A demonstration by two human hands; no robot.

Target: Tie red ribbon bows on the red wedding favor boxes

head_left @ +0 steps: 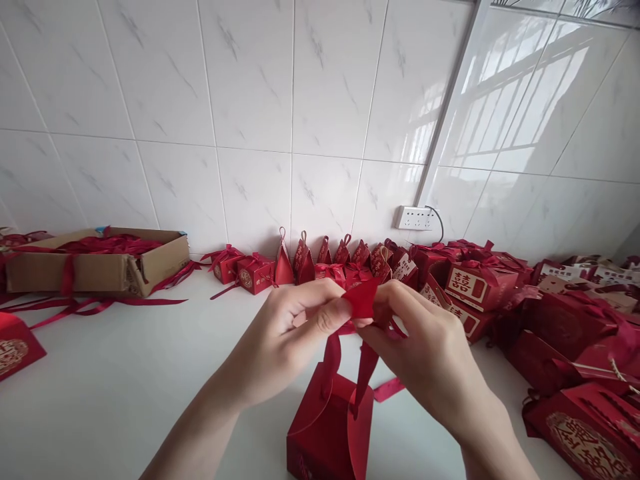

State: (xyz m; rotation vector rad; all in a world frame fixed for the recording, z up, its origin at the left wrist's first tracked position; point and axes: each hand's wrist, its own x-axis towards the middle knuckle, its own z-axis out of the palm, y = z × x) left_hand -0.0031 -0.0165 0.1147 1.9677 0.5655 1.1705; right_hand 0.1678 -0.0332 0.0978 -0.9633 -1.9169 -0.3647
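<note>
A red paper gift box (325, 427) stands on the white table in front of me, its top flaps curved inward. Red ribbon (367, 367) threads through holes in the flaps and rises to my fingers. My left hand (295, 327) pinches the ribbon between thumb and forefinger above the box. Close beside it, my right hand (420, 340) also grips the ribbon with bent fingers. A flat piece of the ribbon shows between the two hands. Part of the ribbon behind my fingers is hidden.
At the left, a cardboard box (65, 270) holds heaped red ribbons, some trailing onto the table (165, 353). Several finished red boxes (256, 273) line the tiled wall, and more red boxes (483, 287) are piled at the right. A power strip (417, 218) is on the wall.
</note>
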